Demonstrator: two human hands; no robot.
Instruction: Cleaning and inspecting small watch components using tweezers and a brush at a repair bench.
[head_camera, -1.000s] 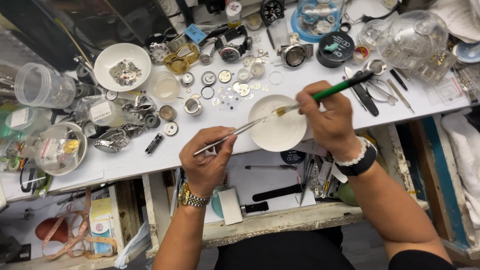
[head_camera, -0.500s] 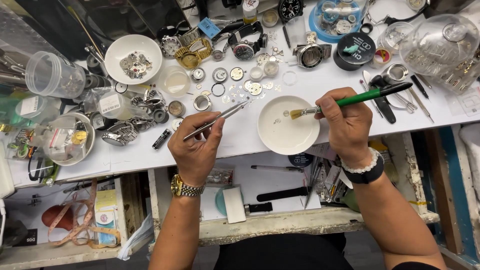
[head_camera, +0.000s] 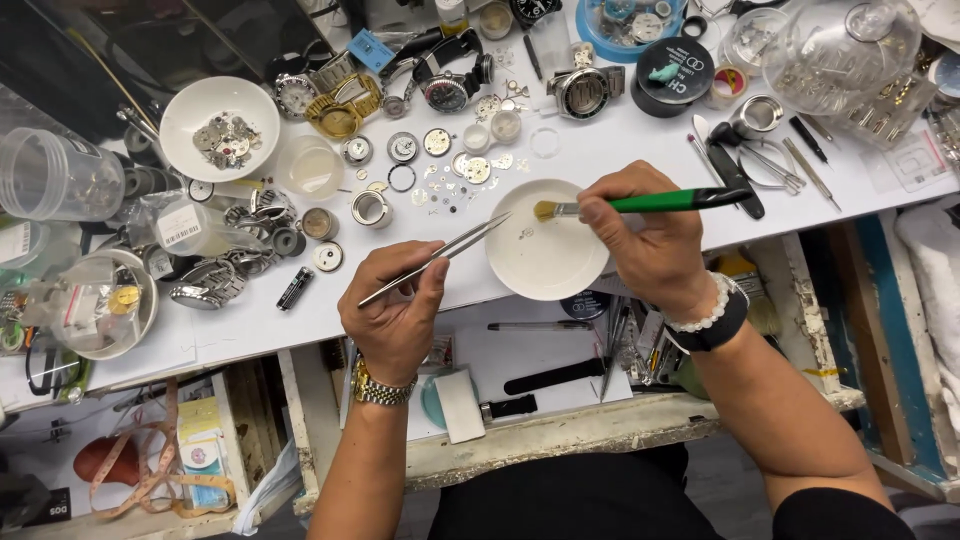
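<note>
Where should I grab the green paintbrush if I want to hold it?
Grip the green handle, near the bristle end, coming from the near side as the right hand does. The brush lies level over the white dish; the handle is long and bare, and the bristles stay free.

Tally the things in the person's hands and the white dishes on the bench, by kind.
Tweezers, held by the left hand: 1
Green-handled brush, held by the right hand: 1
White dishes: 2, one under the tool tips, one holding watch parts
Total: 4
</note>
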